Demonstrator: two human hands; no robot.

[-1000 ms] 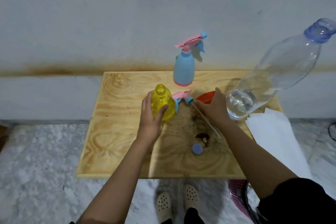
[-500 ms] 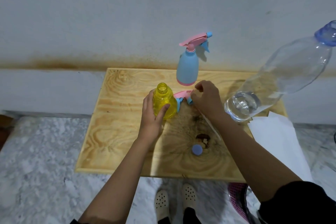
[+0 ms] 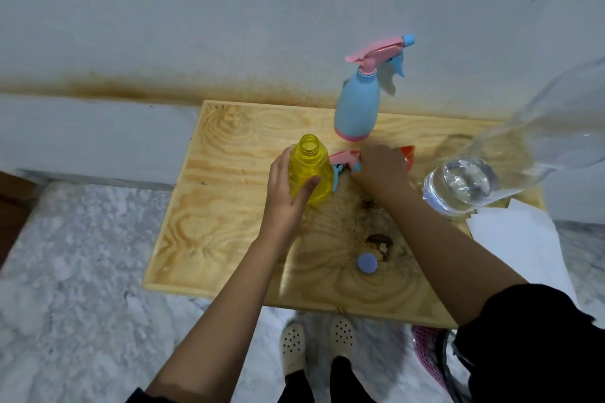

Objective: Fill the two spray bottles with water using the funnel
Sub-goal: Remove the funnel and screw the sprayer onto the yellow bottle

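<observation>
A yellow spray bottle [image 3: 309,173] stands open-necked on the wooden board [image 3: 212,206], and my left hand [image 3: 283,206] is wrapped around its left side. Its pink and blue spray head [image 3: 342,158] lies on the board just right of it. My right hand [image 3: 381,168] is curled down over the right end of that spray head. The red funnel [image 3: 408,156] lies right behind my right hand, partly hidden by it. A blue spray bottle [image 3: 358,108] with its pink head fitted stands at the back of the board.
A large clear plastic bottle [image 3: 484,173] with some water leans at the right, very near the camera. A small blue cap [image 3: 366,262] lies near the front of the board. White paper [image 3: 517,239] lies at the right; a pink mesh basket [image 3: 429,350] sits below on the floor.
My right hand left the red funnel and moved left onto the loose spray head. My left hand stayed on the yellow bottle. The camera moved closer.
</observation>
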